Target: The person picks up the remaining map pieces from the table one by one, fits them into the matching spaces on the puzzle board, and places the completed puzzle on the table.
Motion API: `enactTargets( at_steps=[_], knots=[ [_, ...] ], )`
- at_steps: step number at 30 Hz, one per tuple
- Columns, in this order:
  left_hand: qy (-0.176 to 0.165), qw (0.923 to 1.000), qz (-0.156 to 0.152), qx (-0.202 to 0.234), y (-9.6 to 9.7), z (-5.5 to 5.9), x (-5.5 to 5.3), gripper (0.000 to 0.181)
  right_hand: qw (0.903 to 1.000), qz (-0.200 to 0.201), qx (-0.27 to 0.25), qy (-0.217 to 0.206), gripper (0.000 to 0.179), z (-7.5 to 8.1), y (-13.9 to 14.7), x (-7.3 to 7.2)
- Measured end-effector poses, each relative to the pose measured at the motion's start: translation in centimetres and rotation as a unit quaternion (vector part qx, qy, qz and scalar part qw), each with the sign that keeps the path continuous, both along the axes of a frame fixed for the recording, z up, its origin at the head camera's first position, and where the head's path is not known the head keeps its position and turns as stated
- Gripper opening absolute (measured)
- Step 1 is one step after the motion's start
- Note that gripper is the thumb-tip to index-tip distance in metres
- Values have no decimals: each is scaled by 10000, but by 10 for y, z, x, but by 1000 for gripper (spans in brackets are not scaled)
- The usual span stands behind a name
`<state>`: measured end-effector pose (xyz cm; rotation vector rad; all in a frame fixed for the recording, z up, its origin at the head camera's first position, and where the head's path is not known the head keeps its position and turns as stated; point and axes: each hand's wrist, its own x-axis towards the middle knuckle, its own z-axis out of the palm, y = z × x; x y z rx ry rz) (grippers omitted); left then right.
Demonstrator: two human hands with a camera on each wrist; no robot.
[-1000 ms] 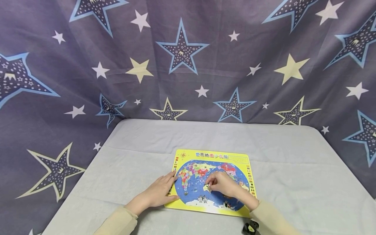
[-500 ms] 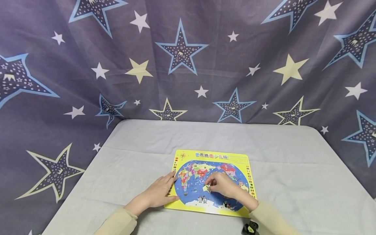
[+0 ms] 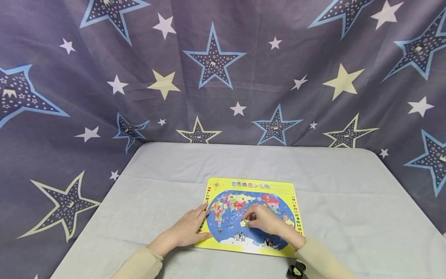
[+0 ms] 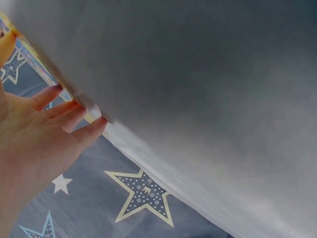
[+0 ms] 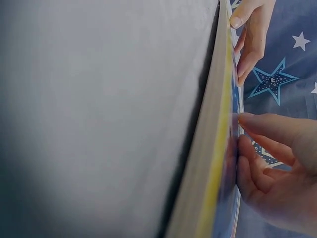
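Observation:
A yellow-bordered world map puzzle board [image 3: 251, 254] lies flat on the table in the head view. My left hand [image 3: 187, 228] rests along its left edge, fingers straight and thumb at the lower left border. The left wrist view shows these fingertips [image 4: 99, 121] at the board's rim. Over the blue ocean my right hand [image 3: 266, 220] has its fingers curled down and pinches a pale Australia-shaped puzzle piece [image 3: 243, 223]. In the right wrist view the right hand [image 5: 282, 168] has its fingertips right at the map surface, and the piece is hidden there.
A pale grey cloth covers the table [image 3: 167, 162]. A small black object [image 3: 296, 270] is at the near side by the right sleeve [image 3: 320, 259]. A dark curtain [image 3: 223, 97] with printed stars hangs behind and beside the table.
Both hands stay in nearly the same place on the board. The right fingers keep hold of the piece with only a very slight shift; the head view drifts a little.

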<state>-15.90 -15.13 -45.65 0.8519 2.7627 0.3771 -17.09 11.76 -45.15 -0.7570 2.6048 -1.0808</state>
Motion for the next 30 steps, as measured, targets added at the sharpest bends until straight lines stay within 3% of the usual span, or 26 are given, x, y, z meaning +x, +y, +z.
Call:
enactTargets(
  at_steps=[10,30],
  knots=[
    [59,10000,-8,-2,-1,1,1,75,10000,-34,73,8,10,0,-1,0],
    [-26,10000,60,-5,1,3,2,75,9979,145,-529,-338,14,3,12,1]
  ],
)
